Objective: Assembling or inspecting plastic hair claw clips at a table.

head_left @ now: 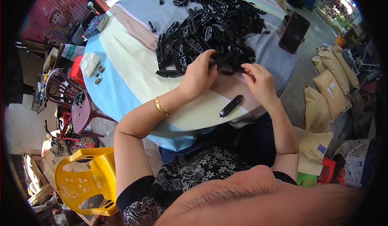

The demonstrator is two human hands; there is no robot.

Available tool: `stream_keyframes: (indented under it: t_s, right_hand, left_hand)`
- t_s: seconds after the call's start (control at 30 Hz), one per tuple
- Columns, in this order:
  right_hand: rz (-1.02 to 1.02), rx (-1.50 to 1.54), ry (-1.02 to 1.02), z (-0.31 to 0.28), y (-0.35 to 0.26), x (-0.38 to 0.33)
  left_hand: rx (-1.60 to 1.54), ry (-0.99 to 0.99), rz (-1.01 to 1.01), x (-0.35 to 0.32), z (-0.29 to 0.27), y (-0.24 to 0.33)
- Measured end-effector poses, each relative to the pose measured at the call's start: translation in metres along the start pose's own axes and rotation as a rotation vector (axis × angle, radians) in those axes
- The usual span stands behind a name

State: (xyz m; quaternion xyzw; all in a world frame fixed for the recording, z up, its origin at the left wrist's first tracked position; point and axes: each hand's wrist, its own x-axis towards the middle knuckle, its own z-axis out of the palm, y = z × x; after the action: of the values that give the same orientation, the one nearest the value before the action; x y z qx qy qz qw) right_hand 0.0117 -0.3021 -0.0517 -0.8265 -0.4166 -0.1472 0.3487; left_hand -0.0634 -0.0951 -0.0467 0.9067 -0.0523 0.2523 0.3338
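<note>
- Your left hand (199, 75) pinches a black plastic part (221, 59) before the heaped parts (210, 28).
- Your right hand (260, 84): grip unclear, alongside.
- Smartphone (294, 33) right of the heap; loose black piece (231, 106) nearer you.

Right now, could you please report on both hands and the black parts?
Left hand at black pile, right hand close by, grips unclear; one black part apart on tablecloth; no obstruction seen.
</note>
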Motion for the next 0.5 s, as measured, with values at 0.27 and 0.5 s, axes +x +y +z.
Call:
stream_keyframes:
  t_s: [0.27, 0.5]
  right_hand:
    - [0.049, 0.452, 0.213, 0.009, -0.016, 0.0]
    - [-0.139, 0.342, 0.163, 0.004, -0.037, 0.001]
  left_hand:
    - [-1.352, -0.527, -0.767, -0.008, -0.003, 0.01]
    - [-1.285, -0.489, -0.537, -0.015, 0.008, 0.009]
